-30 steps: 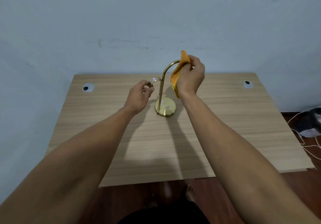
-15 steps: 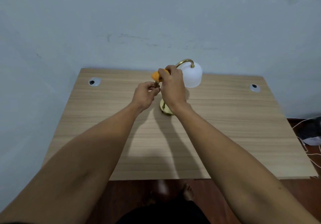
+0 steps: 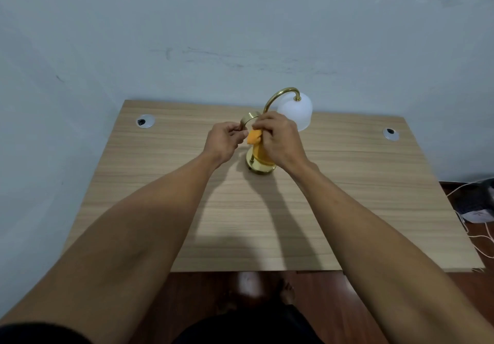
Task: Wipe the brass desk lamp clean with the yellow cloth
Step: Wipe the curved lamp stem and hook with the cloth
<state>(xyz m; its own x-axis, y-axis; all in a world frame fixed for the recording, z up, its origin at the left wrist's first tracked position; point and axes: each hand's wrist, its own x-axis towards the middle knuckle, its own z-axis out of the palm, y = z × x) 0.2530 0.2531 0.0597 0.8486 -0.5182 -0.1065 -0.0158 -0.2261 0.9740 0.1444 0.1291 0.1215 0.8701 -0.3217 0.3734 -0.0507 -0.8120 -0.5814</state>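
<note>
The lamp (image 3: 260, 166) is standing upright near the middle back of the tabletop (image 3: 165, 188), its long axis running vertically up the stem, the arched neck curving right so the white shade (image 3: 295, 112) is hanging mouth down. The right hand (image 3: 278, 138) is gripping the cloth (image 3: 254, 138) around the stem; the left hand (image 3: 224, 140) is pinching a smaller brass arc. Rubbing too hard sideways is likely to tip the top-heavy lamp or knock the shade.

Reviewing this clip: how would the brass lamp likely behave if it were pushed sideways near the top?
The brass lamp probably tips easily: tall arched neck, small round base. The white shade hangs off to one side, likely pulling it that way. The left hand gripping a brass arm suggests it needs steadying.
</note>
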